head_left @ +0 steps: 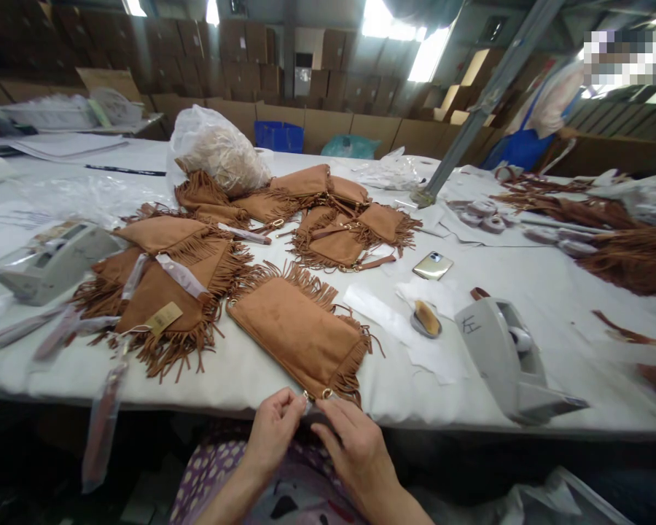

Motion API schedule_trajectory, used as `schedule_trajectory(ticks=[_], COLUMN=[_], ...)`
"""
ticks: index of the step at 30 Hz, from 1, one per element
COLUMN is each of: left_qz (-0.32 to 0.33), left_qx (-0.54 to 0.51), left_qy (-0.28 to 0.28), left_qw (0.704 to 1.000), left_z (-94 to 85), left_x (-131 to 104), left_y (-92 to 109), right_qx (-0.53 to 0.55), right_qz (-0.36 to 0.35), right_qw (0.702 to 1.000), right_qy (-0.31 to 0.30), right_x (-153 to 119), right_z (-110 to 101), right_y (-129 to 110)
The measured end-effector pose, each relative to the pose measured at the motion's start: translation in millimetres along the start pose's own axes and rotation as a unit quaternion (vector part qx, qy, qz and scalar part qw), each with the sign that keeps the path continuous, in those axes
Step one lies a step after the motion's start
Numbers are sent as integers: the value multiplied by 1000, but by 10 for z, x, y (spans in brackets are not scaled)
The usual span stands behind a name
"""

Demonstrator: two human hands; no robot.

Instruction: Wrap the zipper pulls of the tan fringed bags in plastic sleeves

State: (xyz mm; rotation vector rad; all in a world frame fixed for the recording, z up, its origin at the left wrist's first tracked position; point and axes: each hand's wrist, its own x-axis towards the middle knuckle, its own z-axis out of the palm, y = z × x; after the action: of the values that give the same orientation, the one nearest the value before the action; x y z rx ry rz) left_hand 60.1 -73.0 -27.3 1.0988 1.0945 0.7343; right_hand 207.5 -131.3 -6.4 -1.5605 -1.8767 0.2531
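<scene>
A brown fringed bag (298,328) lies at the front edge of the white table, its near corner with metal fittings between my hands. My left hand (276,426) pinches a small metal piece at that corner, beside the zip end. Fingertips of my right hand (355,445) touch the corner by a gold ring (326,394); its thumb is apart from the fingers. To the left, more fringed bags (167,292) are stacked, with a tan tag (164,319) and plastic-wrapped straps. Further bags (336,240) lie behind.
Tape dispensers stand at the left (55,262) and right (506,357). A phone (433,265), a small dish (426,321) and white paper lie right of the bag. A metal post (470,131) rises behind; a person (541,117) stands back right.
</scene>
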Motion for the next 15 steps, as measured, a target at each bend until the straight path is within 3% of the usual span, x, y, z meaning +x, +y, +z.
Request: schedule_trajectory(ticks=[4,6,9,11,15], left_qz=[-93,-144,-171,-182,-197], left_qx=[-77,-129,-189,-211,-238], left_qy=[-19,-28,-32,-37,-62], left_qw=[993,981,966,960,949], left_z=[12,-7,-44,-56,-60], left_x=[6,34,131,215,335], left_y=[166,312,567,729,961], right_qx=[-102,-137,-174,-185,-193], right_qz=[-153,-225,-310,-322,-229], right_qw=[982,963,925,913,941], right_qy=[-38,-62,-132,-168,-155], right_x=[328,528,833,1010,1205], right_z=[47,-8,-151,-221,-215], right_y=[95,163,225,217,102])
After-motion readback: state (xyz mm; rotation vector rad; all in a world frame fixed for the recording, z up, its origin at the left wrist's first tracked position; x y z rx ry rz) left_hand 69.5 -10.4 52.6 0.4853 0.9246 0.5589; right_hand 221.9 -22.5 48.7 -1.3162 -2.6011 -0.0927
